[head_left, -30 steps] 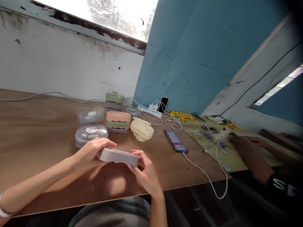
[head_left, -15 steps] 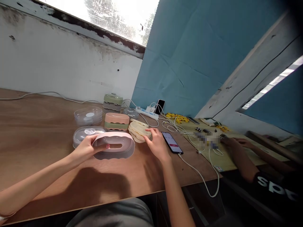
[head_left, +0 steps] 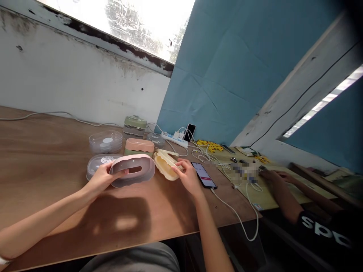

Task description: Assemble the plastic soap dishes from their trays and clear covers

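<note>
Cover (head_left: 134,180), pinkish grey with a long slot, is in the left hand (head_left: 104,176): the thumb presses its inner face, tip near the slot, while the other fingers are mostly hidden behind its wall. The right hand (head_left: 186,174) has thumb and fingers nearly together on the rim of a cream shell (head_left: 162,168), which tilts, hollow side showing, just left of the fingertips. Beyond the left fingers are a clear box (head_left: 95,165) and, farther back, a clear tub (head_left: 98,146). Beyond and between both hands' fingers stand a pink cover (head_left: 139,144) and green box (head_left: 135,121). Right of the right fingers lies a lit phone (head_left: 204,175). Below the left fingers, shadow falls on the table (head_left: 70,231).
</note>
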Tool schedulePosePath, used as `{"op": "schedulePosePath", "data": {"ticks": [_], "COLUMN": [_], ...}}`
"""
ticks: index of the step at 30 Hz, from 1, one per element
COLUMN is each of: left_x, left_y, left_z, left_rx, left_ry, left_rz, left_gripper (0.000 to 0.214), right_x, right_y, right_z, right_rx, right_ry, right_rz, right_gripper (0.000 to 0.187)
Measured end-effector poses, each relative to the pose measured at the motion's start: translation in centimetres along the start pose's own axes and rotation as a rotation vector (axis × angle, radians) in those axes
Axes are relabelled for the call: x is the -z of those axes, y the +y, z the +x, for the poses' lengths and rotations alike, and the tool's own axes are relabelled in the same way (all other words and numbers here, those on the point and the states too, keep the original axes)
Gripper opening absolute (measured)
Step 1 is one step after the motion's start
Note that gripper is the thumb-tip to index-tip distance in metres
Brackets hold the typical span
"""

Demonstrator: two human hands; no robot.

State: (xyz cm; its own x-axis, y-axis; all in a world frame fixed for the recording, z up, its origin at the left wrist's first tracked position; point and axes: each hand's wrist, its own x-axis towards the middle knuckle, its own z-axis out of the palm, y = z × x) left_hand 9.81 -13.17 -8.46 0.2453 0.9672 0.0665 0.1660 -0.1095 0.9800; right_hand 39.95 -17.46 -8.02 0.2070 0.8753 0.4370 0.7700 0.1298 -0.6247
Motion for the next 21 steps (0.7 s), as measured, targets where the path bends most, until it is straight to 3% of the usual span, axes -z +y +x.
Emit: {"op": "schedulePosePath", "data": {"ticks": [3,8,15,18,21], "left_x": [0.4,0.7,0.5,0.0,-0.4], "left_y": [0.0,0.2,0.6,0.1,-0.6], "left_z": [0.2,0.1,0.0,-0.4,-0.8], "left_rx": [0.022,0.023,-0.017,-0.092,-0.196], "left_ry": [0.013,0.084,0.088,0.001,-0.2], "left_rz": [-0.072,-0.096,-0.056,-0.015,0.001], "left_gripper": [0.055,0.055,0.054,0.045,0.036], "right_x": [0.2,-0.7,-2.8,-3.2,-3.4], "right_y": [-1.4,-3.7,-4.4,-4.3,-4.2], "right_z": [-2.8,-8.2,-12.0,-12.0,-11.9], "right_rx": [0.006,0.048,0.032,-0.026,-0.096], "right_ry": [0.046,0.088,-0.209,-0.268,-0.263], "right_rz": [0.115,0.387,0.526,0.552,0.606], "right_gripper": [0.019,0.007,0.014,0.04,0.077]}}
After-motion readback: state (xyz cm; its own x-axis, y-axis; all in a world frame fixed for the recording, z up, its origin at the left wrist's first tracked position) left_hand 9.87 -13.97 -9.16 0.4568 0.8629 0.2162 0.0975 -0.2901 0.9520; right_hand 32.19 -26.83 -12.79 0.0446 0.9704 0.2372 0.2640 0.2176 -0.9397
